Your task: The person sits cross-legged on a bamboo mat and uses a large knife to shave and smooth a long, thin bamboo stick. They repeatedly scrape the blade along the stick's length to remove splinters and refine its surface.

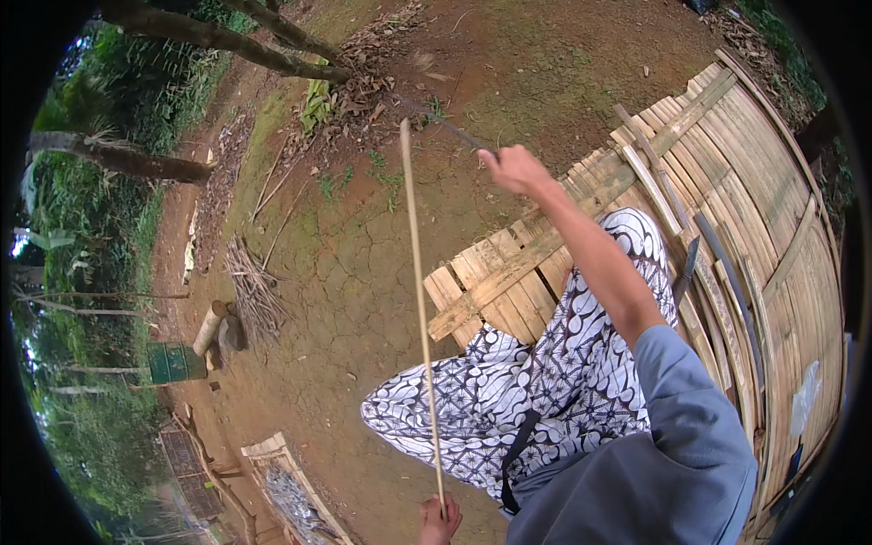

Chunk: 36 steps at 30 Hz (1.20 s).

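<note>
My left hand (pixel 440 520), at the lower edge, is closed around the near end of a long, thin, pale wooden or bamboo stick (pixel 417 245). The stick rises away from me over my lap to a blunt, darker far end. My right hand (pixel 516 170) is stretched out ahead and closed on the handle of a long, dark-bladed knife (pixel 454 131). Its blade points left toward the stick's far end; whether they touch I cannot tell. Patterned black-and-white cloth (pixel 509 400) covers my legs.
I sit at a slatted bamboo platform (pixel 763 191); bamboo strips and another dark blade (pixel 688 268) lie on it. Cracked earth (pixel 336 282) spreads ahead. To the left are a bundle of sticks (pixel 256 286), a log (pixel 210 329), a green drum (pixel 175 362) and tree trunks (pixel 127 161).
</note>
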Available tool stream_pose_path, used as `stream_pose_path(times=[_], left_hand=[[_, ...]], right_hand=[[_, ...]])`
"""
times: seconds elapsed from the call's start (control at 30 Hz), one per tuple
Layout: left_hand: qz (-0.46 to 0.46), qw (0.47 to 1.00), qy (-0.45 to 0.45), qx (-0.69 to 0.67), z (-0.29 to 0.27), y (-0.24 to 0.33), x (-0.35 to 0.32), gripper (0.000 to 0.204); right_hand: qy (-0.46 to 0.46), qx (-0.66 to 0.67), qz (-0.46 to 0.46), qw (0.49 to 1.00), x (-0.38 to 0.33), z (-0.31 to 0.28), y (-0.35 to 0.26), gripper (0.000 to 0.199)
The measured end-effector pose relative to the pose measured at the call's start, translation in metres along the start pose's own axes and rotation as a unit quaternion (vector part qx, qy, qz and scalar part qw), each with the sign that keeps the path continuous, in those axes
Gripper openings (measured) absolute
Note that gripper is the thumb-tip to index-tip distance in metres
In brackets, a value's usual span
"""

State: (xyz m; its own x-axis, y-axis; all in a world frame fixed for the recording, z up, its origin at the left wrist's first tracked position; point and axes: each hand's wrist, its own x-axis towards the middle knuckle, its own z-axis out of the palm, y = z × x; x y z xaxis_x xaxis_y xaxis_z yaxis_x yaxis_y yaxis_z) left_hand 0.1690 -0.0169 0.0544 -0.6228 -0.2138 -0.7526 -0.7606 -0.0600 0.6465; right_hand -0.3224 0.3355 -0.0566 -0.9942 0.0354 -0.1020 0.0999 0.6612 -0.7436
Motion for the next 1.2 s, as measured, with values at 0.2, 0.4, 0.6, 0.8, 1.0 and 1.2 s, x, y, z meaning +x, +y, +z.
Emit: stream_pose_path(times=[0.2, 0.4, 0.6, 0.8, 1.0, 1.2], left_hand=[[0.025, 0.997, 0.022, 0.068, 0.048, 0.042, 0.007, 0.043], [0.192, 0.978, 0.061, 0.047, 0.091, 0.085, 0.038, 0.035], [0.293, 0.945, 0.135, -0.047, 0.111, 0.111, 0.096, 0.031], [0.229, 0.959, 0.118, -0.121, 0.113, 0.114, 0.125, 0.029], [0.207, 0.960, 0.145, -0.124, 0.131, 0.115, 0.124, 0.030], [0.258, 0.956, 0.118, -0.069, 0.125, 0.121, 0.108, 0.039]], right_hand=[[0.009, 0.070, 0.021, 0.997, -0.025, -0.014, -0.028, 0.073], [-0.092, 0.276, 0.113, 0.950, -0.027, 0.017, -0.013, 0.073], [-0.229, 0.377, 0.075, 0.894, -0.080, 0.032, -0.052, 0.069], [-0.125, 0.059, -0.438, 0.888, -0.131, 0.060, -0.075, 0.058], [-0.058, 0.019, -0.614, 0.787, -0.154, 0.094, -0.063, 0.056], [-0.096, 0.057, -0.429, 0.896, -0.131, 0.088, -0.061, 0.051]])
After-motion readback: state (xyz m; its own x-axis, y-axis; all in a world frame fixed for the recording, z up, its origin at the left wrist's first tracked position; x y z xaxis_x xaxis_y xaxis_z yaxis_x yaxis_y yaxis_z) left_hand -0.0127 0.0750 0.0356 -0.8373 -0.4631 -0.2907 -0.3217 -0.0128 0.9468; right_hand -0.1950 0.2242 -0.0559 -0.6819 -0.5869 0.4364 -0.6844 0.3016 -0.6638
